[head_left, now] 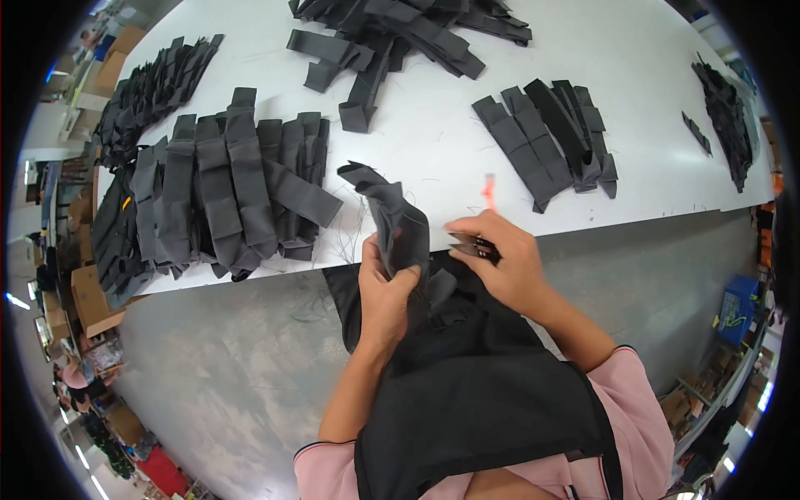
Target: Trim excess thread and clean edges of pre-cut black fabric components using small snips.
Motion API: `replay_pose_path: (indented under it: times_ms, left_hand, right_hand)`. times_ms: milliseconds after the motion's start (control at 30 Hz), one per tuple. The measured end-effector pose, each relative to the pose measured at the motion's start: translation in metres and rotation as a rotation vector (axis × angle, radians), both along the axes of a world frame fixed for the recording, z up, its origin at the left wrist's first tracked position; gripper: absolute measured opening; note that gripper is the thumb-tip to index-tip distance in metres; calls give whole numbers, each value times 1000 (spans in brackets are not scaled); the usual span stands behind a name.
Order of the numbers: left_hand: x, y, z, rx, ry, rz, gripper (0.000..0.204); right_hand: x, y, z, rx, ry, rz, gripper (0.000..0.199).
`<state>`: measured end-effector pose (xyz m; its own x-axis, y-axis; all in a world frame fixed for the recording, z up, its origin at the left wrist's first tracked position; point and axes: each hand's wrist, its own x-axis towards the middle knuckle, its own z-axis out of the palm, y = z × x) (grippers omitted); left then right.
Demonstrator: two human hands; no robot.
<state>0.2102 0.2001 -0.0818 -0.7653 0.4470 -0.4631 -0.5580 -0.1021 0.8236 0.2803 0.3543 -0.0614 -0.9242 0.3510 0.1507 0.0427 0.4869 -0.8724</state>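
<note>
My left hand (383, 293) is closed on a folded black fabric strip (410, 233), held upright at the table's front edge. The strip's upper end bends over to the left, and its lower end hangs in front of my black apron (483, 392). Just right of it, my right hand (510, 260) grips small dark thread snips (477, 247), their tips pointing left toward the strip without touching it. A blurred orange-red item (489, 192) shows beyond my right hand; its kind is unclear.
Black fabric strips lie on the white table (650, 100) in a large left pile (221, 183), a far heap (400, 37) and a smaller right group (546, 142). Loose threads are scattered about. A blue crate (737, 308) stands at right, a cardboard box (93, 300) at left.
</note>
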Motion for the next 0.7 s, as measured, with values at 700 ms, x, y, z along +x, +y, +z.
replay_pose_path:
  times_ms: [700]
  left_hand:
    - [9,11,8,-33,104,137,49]
  right_hand:
    - [8,-7,20,650,85,151,21]
